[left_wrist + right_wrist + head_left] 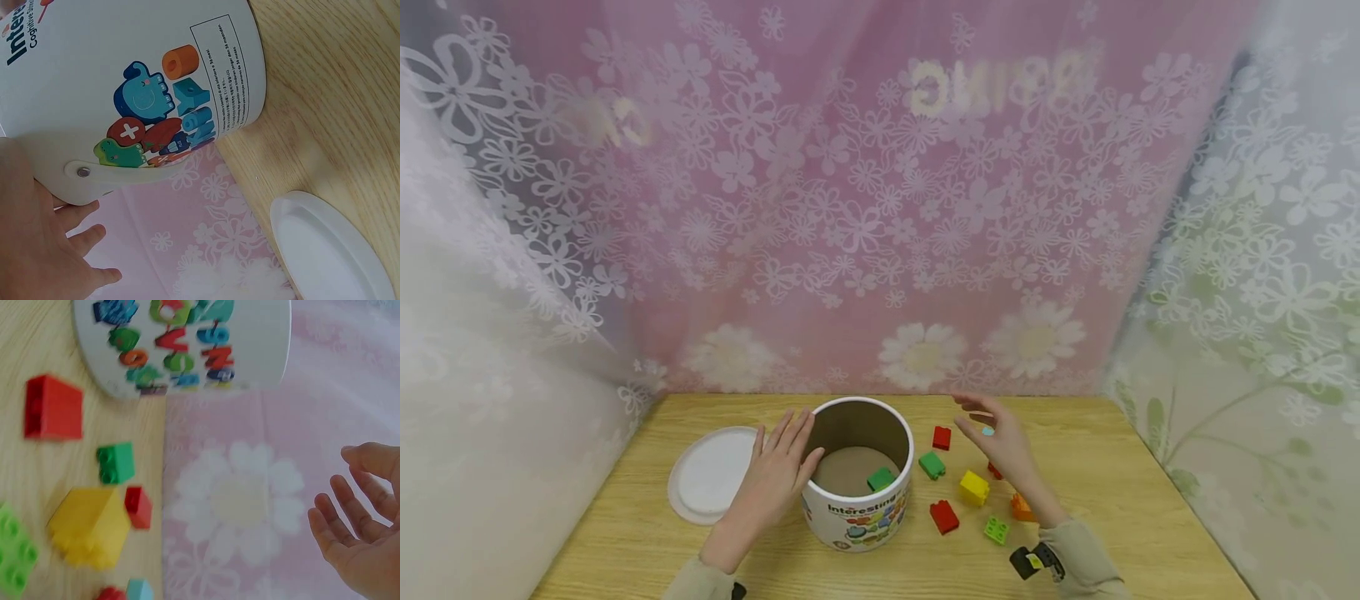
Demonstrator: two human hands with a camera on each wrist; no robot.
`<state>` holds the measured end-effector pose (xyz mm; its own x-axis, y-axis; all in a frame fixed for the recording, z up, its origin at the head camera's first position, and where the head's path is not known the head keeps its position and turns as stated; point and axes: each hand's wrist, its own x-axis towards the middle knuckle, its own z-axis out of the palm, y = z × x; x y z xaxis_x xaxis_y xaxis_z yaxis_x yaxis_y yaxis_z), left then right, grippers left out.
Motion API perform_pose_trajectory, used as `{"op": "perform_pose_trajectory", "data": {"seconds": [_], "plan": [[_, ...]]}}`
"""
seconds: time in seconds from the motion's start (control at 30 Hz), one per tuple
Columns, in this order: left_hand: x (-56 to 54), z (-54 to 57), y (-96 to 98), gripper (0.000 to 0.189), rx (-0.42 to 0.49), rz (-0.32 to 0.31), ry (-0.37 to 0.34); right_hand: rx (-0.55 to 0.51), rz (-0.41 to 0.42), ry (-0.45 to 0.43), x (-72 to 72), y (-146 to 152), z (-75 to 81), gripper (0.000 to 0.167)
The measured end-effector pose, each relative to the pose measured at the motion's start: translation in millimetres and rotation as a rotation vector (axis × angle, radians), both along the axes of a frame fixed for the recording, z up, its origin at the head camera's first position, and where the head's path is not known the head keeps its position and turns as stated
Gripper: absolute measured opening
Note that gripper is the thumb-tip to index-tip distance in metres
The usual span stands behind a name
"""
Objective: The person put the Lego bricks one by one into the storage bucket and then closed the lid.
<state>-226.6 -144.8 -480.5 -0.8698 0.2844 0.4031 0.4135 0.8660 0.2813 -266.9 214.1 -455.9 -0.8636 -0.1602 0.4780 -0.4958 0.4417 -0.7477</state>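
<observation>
Spreading wide, the left hand (782, 460) meets the bucket (857, 531) at nine o'clock; parted right-hand fingers (987, 406) have a yellow block (974, 488) at six.

Got a light wood-grain table (1150, 542), a pink floral curtain (850, 258) behind it with big white daisies (922, 356) down low, plus a pale flower-print sheet (1262, 333) with green leaves on the right.

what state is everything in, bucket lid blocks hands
Bucket: upright, open
White lid: off, flat on the table
Inner green block: lying in the bucket
Outer green block: loose
Light-green block: loose, studs up
Yellow block: loose
Two red blocks: loose
Third red block: partly hidden
Orange block: partly hidden
Light-blue block: partly hidden
Left hand: at bucket's rim, fingers extended
Right hand: raised, empty
</observation>
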Motion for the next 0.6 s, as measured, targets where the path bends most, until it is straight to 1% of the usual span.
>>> {"op": "perform_pose_trajectory", "data": {"seconds": [0.17,0.27,0.43,0.6], "plan": [[0.8,1.1,0.0,0.059,0.008,-0.002,-0.002,0.015,-0.059,0.026,5.4,23.9,-10.8,0.035],[0.8,1.5,0.1,0.059,0.01,-0.005,0.0,0.06,-0.105,0.044,11.1,36.2,-19.4,0.034],[1.0,1.8,-0.1,0.061,0.004,-0.01,-0.001,0.125,-0.163,0.008,24.0,54.9,-35.0,0.035],[0.7,0.8,-0.2,0.06,0.006,-0.012,0.001,0.147,-0.18,-0.051,35.3,73.8,-46.9,0.035]]}}
